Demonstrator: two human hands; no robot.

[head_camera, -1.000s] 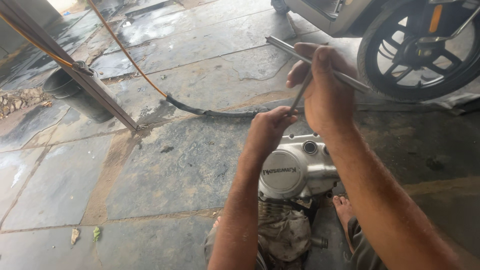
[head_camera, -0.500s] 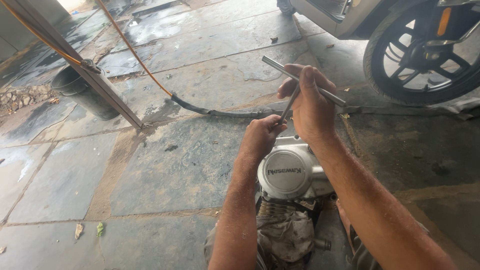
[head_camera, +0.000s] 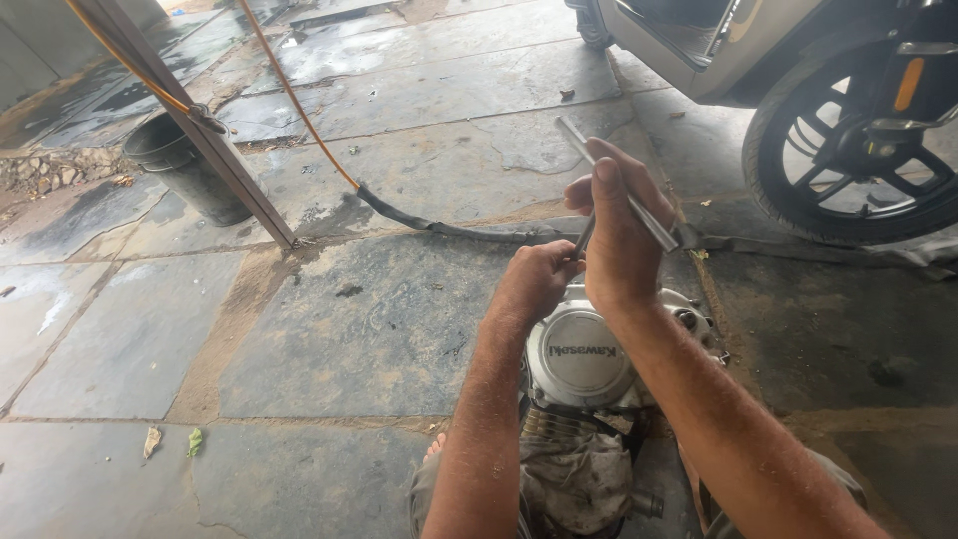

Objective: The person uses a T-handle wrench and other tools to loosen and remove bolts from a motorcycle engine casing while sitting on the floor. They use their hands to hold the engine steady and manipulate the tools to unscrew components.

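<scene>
Fingers of right hand (head_camera: 621, 240) clenched round T-bar wrench (head_camera: 619, 200), left hand (head_camera: 534, 279) pinching its shaft over engine (head_camera: 589, 359) on floor. Steel tool, stiff & prob slick w/ oil, best held at crossbar.

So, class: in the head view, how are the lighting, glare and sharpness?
Head view: soft, even daylight with faint shadows; pale glare on the wet stone floor at top; right hand, T-handle tool and silver engine cover are sharp; the scooter wheel bends slightly toward the frame edge.
</scene>
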